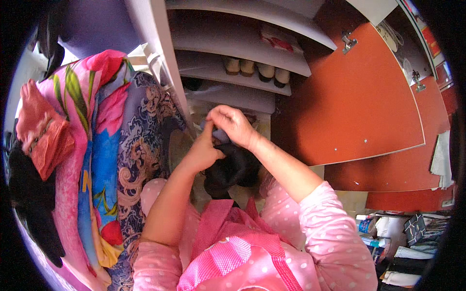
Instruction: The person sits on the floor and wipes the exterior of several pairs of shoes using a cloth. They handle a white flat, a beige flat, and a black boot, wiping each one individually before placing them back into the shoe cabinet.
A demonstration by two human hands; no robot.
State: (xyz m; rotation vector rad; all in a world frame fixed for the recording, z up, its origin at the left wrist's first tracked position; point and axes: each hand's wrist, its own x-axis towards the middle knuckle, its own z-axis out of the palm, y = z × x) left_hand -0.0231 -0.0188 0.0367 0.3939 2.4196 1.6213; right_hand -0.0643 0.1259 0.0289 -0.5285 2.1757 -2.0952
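My left hand (202,152) and my right hand (235,125) meet at the fingertips in front of me, low before the open cabinet. The right fingers are bent together against the left index finger, and anything pinched between them is too small to make out. My left thumb lies along the edge of a dark black item (233,167), perhaps cloth or footwear, between my knees. Just under the fingers shows a greyish-purple piece (220,135), partly hidden by both hands.
Pale shoes (260,71) stand on a cabinet shelf (207,74) ahead. An open orange-red door (349,105) juts out at right. On the left, a flowered blanket (72,98) and a crumpled reddish cloth (49,142) lie over a patterned cover (142,152). Folded clothes (411,265) lie lower right.
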